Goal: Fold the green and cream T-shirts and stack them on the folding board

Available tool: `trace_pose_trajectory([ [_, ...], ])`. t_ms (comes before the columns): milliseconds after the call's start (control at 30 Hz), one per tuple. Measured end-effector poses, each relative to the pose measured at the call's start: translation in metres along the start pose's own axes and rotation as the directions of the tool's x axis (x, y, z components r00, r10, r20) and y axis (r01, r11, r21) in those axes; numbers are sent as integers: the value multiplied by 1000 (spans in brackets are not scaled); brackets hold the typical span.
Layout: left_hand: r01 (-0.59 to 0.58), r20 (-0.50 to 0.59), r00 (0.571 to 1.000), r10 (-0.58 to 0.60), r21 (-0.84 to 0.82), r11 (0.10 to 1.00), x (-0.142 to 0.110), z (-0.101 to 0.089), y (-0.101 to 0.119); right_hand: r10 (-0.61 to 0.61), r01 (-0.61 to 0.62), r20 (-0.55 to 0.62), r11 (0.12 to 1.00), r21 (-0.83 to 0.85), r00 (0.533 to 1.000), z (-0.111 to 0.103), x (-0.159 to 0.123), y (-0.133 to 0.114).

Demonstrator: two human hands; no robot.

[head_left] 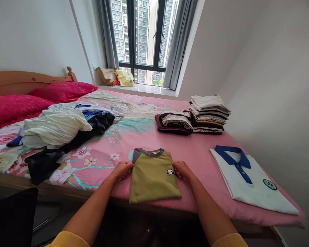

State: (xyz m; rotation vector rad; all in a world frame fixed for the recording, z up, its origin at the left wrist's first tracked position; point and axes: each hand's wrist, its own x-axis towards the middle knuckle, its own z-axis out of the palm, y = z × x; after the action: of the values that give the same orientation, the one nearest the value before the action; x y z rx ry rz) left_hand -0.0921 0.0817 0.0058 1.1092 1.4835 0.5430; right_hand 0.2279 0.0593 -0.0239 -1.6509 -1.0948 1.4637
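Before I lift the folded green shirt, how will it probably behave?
The folded green shirt would probably sag, being apparently soft cloth. It looks light: one small, flat garment. Its folds might open if lifted by one side only, since nothing visible fastens them.

Pale bedroom lit by a tall window
Daylight enters through a dark-framed window [131, 41], with high-rise buildings [143, 27] outside and grey curtains [179, 44] at either side; a glossy, pale sill [146, 90] runs below. The plain white walls [247, 41] turn greyer toward the right. A bed [141, 139] with a pink floral sheet spans the room, its wooden headboard [23, 80] at left, and shadow lies beneath its near edge
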Motion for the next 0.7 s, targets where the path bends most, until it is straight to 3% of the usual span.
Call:
trace_pose_trajectory([
  [167, 36, 36, 999, -38, 53, 998, -7, -1, 2, 29, -28, 32, 999, -21, 999, -2, -7, -2],
  [367, -24, -6, 1000, 24, 75, 997, -9, 3, -3, -13, 13, -1, 1000, -7, 1000, 0, -15, -2],
  [567, -18, 76, 997, 9, 114, 993, -11, 0, -12, 8, -8, 16, 1000, -31, 1000, 1, -25, -4],
  [700, -73, 36, 997, 70, 99, 992, -14, 3, -18, 13, -13, -2, 999, -37, 1000, 1, -30, -4],
])
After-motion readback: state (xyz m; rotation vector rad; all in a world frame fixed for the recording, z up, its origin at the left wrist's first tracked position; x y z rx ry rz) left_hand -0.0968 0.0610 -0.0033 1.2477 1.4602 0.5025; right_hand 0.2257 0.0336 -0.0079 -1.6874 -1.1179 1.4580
